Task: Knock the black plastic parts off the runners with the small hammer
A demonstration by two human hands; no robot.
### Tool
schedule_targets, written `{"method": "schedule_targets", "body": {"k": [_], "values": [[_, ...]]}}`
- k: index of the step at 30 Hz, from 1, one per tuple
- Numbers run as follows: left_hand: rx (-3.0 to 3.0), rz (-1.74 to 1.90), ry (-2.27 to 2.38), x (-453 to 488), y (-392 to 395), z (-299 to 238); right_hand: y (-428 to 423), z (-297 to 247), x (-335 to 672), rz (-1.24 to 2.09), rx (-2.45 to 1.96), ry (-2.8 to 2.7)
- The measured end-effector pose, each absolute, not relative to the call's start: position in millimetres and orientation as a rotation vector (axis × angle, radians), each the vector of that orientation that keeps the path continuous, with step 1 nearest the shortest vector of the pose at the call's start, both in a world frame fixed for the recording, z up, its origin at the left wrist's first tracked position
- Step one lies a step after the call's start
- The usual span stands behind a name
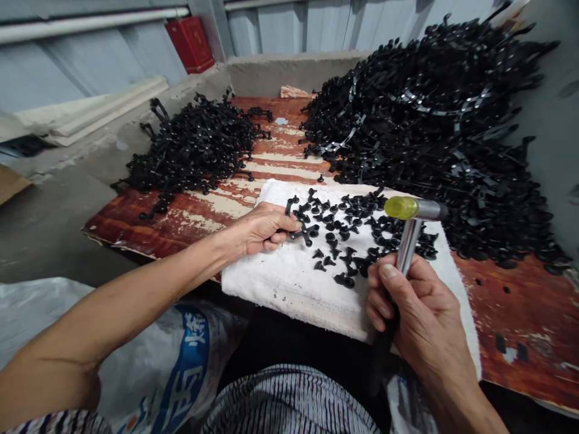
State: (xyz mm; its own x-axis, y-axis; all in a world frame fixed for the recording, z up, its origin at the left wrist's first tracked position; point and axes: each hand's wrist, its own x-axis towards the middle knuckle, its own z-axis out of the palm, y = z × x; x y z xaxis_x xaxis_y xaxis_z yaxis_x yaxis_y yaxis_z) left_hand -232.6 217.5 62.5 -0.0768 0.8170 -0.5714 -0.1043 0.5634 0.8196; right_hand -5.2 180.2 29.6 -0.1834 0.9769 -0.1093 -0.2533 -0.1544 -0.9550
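My left hand is closed, pinching a small black linked part by one end over a white cloth. Wrapped around the black handle of a mallet is my right hand. The mallet stands upright, its metal head raised above the cloth, with a yellow face toward the left and a dark one toward the right. Many small black stud-like pieces are scattered on the cloth between my hands; some lie behind the mallet, partly hidden.
A large heap of black linked parts rises at the back right, with a smaller pile at the left. Both sit on a worn reddish board. A red box is by the wall. A plastic bag lies below left.
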Motion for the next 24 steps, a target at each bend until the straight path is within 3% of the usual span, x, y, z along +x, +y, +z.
{"method": "schedule_targets", "body": {"k": [20, 24], "values": [[0.767, 0.766, 1.665, -223.6, 223.9, 79.7, 179.2, 30.0, 1.5, 1.531, -1.09, -1.208], [0.793, 0.671, 1.738, -224.1, 230.3, 85.5, 186.4, 40.3, 8.9, 1.195, -1.145, -1.713]]}}
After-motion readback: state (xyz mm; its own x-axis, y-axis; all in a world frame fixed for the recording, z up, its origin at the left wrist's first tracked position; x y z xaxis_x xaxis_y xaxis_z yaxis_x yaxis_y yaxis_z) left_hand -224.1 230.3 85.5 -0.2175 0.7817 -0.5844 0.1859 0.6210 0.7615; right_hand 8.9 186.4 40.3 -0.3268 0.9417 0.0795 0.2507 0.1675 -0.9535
